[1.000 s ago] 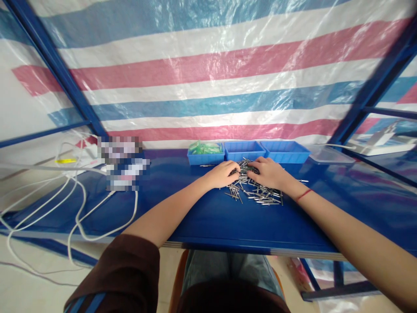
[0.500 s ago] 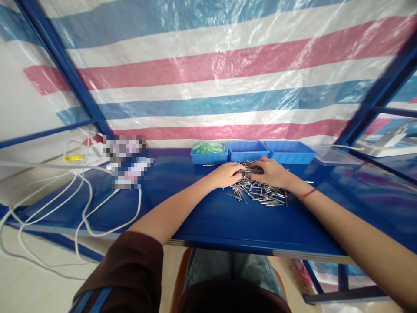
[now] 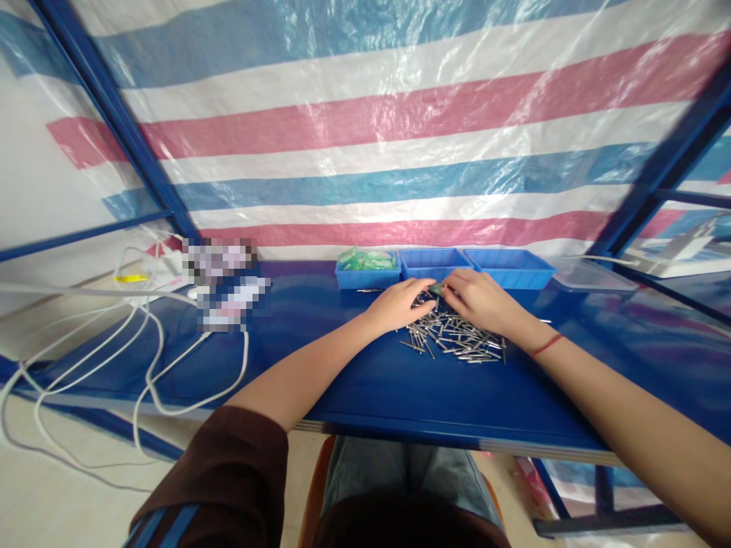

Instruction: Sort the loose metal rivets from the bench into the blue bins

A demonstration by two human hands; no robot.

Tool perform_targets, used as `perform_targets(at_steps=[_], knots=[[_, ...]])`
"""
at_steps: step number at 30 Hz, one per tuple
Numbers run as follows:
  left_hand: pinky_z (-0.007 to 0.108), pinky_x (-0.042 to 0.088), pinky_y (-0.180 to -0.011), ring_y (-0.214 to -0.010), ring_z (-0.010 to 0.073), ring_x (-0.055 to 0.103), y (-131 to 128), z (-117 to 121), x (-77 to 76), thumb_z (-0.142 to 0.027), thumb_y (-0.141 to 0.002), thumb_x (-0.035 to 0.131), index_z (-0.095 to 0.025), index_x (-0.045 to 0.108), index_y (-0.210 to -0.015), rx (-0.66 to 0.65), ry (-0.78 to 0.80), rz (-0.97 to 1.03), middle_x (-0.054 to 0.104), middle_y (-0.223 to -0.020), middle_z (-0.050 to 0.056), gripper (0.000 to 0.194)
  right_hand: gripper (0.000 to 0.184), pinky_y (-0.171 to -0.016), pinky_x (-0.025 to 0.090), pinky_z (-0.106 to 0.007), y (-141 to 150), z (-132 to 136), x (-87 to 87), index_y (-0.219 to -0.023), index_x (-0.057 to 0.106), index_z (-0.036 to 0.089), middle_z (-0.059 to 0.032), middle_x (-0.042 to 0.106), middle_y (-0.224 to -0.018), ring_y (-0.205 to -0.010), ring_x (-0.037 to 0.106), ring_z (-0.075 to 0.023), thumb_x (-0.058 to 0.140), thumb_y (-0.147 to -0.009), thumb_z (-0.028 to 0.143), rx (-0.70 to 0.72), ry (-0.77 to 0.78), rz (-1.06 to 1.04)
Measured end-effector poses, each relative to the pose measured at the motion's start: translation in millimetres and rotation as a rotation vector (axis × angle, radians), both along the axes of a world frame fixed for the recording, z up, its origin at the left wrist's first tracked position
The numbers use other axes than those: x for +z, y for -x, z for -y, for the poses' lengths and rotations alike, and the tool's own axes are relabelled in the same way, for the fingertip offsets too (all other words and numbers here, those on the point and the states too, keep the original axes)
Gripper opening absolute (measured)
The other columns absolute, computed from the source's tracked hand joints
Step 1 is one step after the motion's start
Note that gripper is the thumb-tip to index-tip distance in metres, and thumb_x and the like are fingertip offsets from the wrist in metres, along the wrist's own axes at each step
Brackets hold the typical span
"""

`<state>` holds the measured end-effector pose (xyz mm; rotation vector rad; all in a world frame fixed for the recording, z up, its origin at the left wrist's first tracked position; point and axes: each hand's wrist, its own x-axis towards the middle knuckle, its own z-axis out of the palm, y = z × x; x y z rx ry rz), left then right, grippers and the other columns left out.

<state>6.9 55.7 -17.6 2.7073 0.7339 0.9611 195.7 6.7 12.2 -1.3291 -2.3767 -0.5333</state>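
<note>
A loose pile of thin silver metal pieces, which look like blind rivets (image 3: 471, 341), is spread on the blue tabletop. At its left back edge rests my left hand (image 3: 400, 303), thumb and fingers apart in a curve around some of the pieces. My right hand (image 3: 480, 298) is over the back right of the pile, its fingers closed at the tips on a small green packet (image 3: 437, 289). Most of that packet is hidden by the fingers. Under both palms, part of the pile is out of sight.
Behind the pile stand a blue bin with green packets (image 3: 368, 260), a middle blue bin (image 3: 434, 262) and a right blue bin (image 3: 508, 268). A clear plastic lid (image 3: 594, 274) lies to their right. White cables (image 3: 151, 358) trail over the table's left side.
My right hand has drawn its thumb and fingers together on the green packet and shifted slightly back. My left hand has moved a little to the right.
</note>
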Motion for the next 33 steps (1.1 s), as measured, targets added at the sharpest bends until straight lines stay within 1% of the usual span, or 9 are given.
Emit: perform_targets(at_steps=[5,12,15,18,21,24,29,31,33], knots=[[0.037,0.046,-0.095,-0.106,0.0195,0.057,-4.2,-1.5,3.9,-0.032,-0.085,0.057,-0.017,0.051,-0.117,0.01,-0.021,0.135,0.062,-0.11,0.009,0.035,0.027,-0.072,0.044,-0.033,-1.1,-0.2,2.0,-0.084,0.057,0.017,-0.0089,0.061,-0.082,-0.077,0.057,-0.0199,0.038,-0.093,0.035,0.135,0.064,-0.412],[0.032,0.046,-0.086,-0.092,0.016,0.059,-3.8,-5.6,8.0,-0.029,-0.084,0.058,-0.018,0.057,-0.084,0.058,0.048,0.176,0.062,-0.092,0.003,0.012,0.036,-0.061,0.046,-0.031,-2.7,-3.2,-4.0,-0.09,0.06,0.018,-0.0053,0.066,-0.079,-0.066,0.059,-0.0172,0.051,-0.084,0.053,0.096,0.317,-0.776],[0.029,0.047,-0.076,-0.078,0.014,0.06,-2.4,-6.4,9.4,-0.028,-0.086,0.055,-0.018,0.055,-0.085,0.099,0.136,0.213,0.064,-0.081,0.001,0.01,0.039,-0.063,0.047,-0.033,-4.2,-1.8,-2.5,-0.087,0.062,0.018,-0.0054,0.066,-0.075,-0.066,0.06,-0.019,0.047,-0.085,0.054,0.013,0.302,-0.745],[0.027,0.046,-0.072,-0.075,0.0125,0.06,-2.6,-6.4,11.8,-0.027,-0.086,0.054,-0.018,0.053,-0.085,0.12,0.197,0.303,0.065,-0.08,0.001,0.009,0.039,-0.074,0.048,-0.037,-3.0,1.5,-0.9,-0.094,0.064,0.018,-0.0077,0.068,-0.087,-0.08,0.062,-0.0232,0.052,-0.082,0.054,-0.004,0.224,-0.678],[0.026,0.046,-0.07,-0.073,0.0115,0.061,-6.0,-4.0,13.3,-0.026,-0.086,0.055,-0.018,0.053,-0.084,0.076,0.248,0.363,0.065,-0.078,0.001,0.009,0.04,-0.077,0.048,-0.038,0.3,3.7,-0.7,-0.098,0.064,0.019,-0.0079,0.069,-0.094,-0.086,0.062,-0.0245,0.055,-0.081,0.054,0.055,0.212,-0.664],[0.026,0.048,-0.071,-0.074,0.0115,0.062,-11.5,-0.2,13.5,-0.027,-0.086,0.055,-0.017,0.053,-0.087,0.011,0.339,0.422,0.066,-0.081,0.002,0.01,0.035,-0.073,0.048,-0.036,2.3,6.2,1.4,-0.086,0.066,0.02,-0.0054,0.069,-0.085,-0.079,0.062,-0.0227,0.051,-0.084,0.052,0.06,0.223,-0.669],[0.024,0.05,-0.065,-0.075,0.0122,0.064,-16.5,4.6,22.0,-0.049,-0.091,0.039,-0.018,0.057,-0.102,0.073,0.616,0.497,0.066,-0.1,0.008,0.037,0.028,-0.083,0.043,-0.04,-0.6,15.8,11.3,-0.086,0.068,0.022,-0.0079,0.069,-0.09,-0.087,0.06,-0.0246,0.049,-0.088,0.042,0.024,-0.067,-0.52],[0.024,0.049,-0.056,-0.068,0.0126,0.064,-16.2,6.3,28.7,-0.056,-0.092,0.028,-0.016,0.058,-0.106,0.078,0.787,0.494,0.067,-0.098,0.011,0.052,0.028,-0.088,0.04,-0.042,-2.1,20.0,14.3,-0.094,0.069,0.022,-0.0084,0.069,-0.095,-0.094,0.058,-0.0256,0.046,-0.09,0.038,0.042,-0.151,-0.419],[0.024,0.048,-0.053,-0.066,0.013,0.063,-14.7,8.0,34.2,-0.056,-0.091,0.03,-0.013,0.059,-0.108,0.006,0.905,0.484,0.068,-0.092,0.012,0.054,0.028,-0.089,0.037,-0.044,-2.1,23.3,16.0,-0.101,0.069,0.024,-0.0081,0.069,-0.099,-0.099,0.055,-0.0265,0.046,-0.09,0.035,0.052,-0.189,-0.34]])
